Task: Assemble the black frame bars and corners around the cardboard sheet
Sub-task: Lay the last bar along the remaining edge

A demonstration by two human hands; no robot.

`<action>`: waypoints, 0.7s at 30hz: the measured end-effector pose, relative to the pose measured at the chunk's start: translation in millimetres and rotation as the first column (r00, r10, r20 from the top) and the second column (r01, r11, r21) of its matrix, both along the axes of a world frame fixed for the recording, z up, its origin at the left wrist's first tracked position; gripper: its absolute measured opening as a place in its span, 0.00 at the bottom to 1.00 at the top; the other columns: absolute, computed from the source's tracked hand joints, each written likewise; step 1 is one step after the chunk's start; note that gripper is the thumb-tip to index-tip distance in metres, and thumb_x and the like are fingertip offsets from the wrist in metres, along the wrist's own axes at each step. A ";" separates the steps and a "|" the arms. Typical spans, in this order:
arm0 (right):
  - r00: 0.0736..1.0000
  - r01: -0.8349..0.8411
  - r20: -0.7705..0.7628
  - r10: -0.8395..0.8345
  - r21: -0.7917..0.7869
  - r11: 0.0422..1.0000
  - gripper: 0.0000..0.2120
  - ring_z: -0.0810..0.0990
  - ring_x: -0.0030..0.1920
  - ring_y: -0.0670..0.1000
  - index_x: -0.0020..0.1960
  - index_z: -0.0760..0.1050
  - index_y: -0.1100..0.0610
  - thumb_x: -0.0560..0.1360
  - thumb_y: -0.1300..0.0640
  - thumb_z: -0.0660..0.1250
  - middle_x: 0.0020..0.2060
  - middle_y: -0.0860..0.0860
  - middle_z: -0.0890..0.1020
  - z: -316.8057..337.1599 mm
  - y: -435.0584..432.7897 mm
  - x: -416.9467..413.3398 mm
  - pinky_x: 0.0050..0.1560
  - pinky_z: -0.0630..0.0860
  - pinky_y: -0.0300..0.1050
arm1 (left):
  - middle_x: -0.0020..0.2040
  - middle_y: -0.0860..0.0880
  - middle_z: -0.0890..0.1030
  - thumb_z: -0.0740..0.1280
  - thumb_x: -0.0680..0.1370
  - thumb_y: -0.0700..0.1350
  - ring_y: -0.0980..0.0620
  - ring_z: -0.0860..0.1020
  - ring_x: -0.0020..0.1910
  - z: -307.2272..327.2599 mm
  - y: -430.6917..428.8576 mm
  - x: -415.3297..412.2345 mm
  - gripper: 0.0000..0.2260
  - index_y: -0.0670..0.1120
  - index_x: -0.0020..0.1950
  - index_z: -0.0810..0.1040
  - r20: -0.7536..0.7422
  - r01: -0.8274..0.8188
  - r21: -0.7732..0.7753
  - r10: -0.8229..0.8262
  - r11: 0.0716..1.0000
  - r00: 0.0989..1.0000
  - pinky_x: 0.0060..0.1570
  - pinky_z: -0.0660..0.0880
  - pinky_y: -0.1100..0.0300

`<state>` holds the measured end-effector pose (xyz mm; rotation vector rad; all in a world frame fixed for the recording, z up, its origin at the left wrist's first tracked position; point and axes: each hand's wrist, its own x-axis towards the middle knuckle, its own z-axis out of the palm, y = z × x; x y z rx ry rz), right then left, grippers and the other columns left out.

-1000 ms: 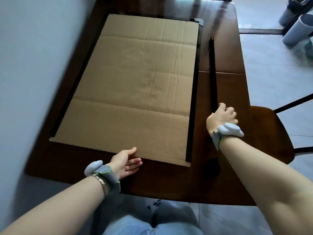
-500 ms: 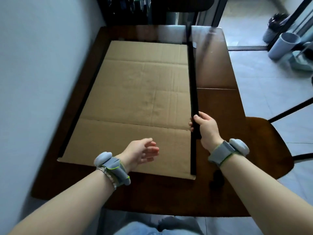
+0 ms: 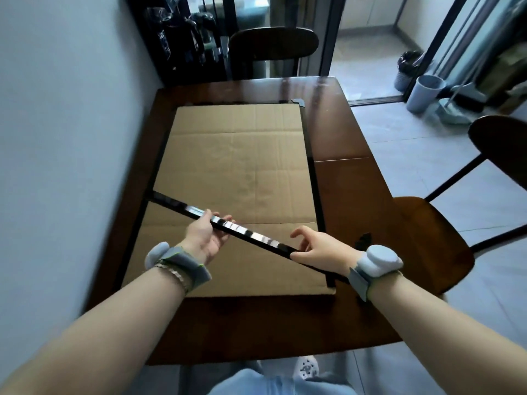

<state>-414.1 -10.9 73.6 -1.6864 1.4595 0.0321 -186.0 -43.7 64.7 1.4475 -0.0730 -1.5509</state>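
Observation:
A large cardboard sheet (image 3: 236,166) lies flat on the dark wooden table (image 3: 345,181). Black frame bars run along its right edge (image 3: 312,178), its left edge (image 3: 154,178) and its far edge (image 3: 236,102), with a black corner piece (image 3: 299,102) at the far right. A loose glossy black bar (image 3: 251,233) is held slanted above the near half of the sheet. My left hand (image 3: 206,238) grips it near its middle. My right hand (image 3: 319,250) pinches it nearer its right end.
A wall runs close along the table's left side. One dark chair (image 3: 273,47) stands at the far end and another (image 3: 433,238) at the right. A small dark object (image 3: 363,240) lies on the table by my right wrist. Bins stand on the floor at far right.
The right hand lifted the loose bar from beside the sheet's right edge and swung it across the cardboard. The left hand rose from the sheet and took hold of it. The camera tilted up.

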 end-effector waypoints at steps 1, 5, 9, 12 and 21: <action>0.999 -0.015 0.038 0.016 -0.018 1.000 0.23 0.76 0.46 0.48 0.67 0.63 0.52 0.75 0.49 0.65 0.50 0.50 0.78 3.3 1.9 9.8 0.49 0.73 0.40 | 0.31 0.43 0.80 0.52 0.84 0.48 0.47 0.78 0.34 -0.2 10.1 -13.5 0.15 0.44 0.39 0.67 0.005 0.072 0.016 -0.072 0.997 0.997 0.39 0.71 0.55; 0.986 0.002 0.165 0.014 -0.094 0.996 0.25 0.74 0.45 0.49 0.71 0.61 0.54 0.75 0.59 0.63 0.50 0.51 0.75 6.3 8.2 42.2 0.44 0.69 0.39 | 0.33 0.47 0.74 0.56 0.83 0.45 0.53 0.72 0.31 1.1 40.2 -60.1 0.12 0.45 0.40 0.68 0.046 0.357 -0.003 -0.357 0.934 0.933 0.34 0.64 0.61; 0.978 0.066 0.203 -0.051 -0.067 0.996 0.17 0.71 0.32 0.50 0.64 0.67 0.54 0.75 0.61 0.56 0.37 0.51 0.75 0.7 20.2 41.5 0.34 0.67 0.42 | 0.41 0.49 0.72 0.59 0.81 0.46 0.54 0.73 0.38 15.1 26.6 -50.4 0.08 0.46 0.60 0.68 0.137 0.253 -0.167 -0.232 0.953 0.963 0.42 0.70 0.59; 0.983 0.082 0.167 -0.072 -0.053 0.995 0.12 0.69 0.28 0.47 0.59 0.71 0.52 0.76 0.57 0.56 0.33 0.47 0.73 -0.2 26.3 32.6 0.29 0.66 0.38 | 0.48 0.46 0.75 0.58 0.82 0.42 0.51 0.79 0.38 28.3 12.1 -21.6 0.14 0.46 0.68 0.64 0.151 0.027 -0.283 0.016 0.959 0.988 0.45 0.76 0.55; 0.965 0.133 0.230 -0.124 -0.021 0.991 0.14 0.70 0.29 0.44 0.56 0.73 0.50 0.78 0.43 0.57 0.32 0.46 0.76 1.8 27.1 33.1 0.30 0.68 0.36 | 0.40 0.49 0.80 0.57 0.82 0.46 0.55 0.77 0.40 20.8 41.4 -32.9 0.10 0.47 0.45 0.75 0.349 0.467 -0.118 -0.404 0.876 0.846 0.41 0.72 0.62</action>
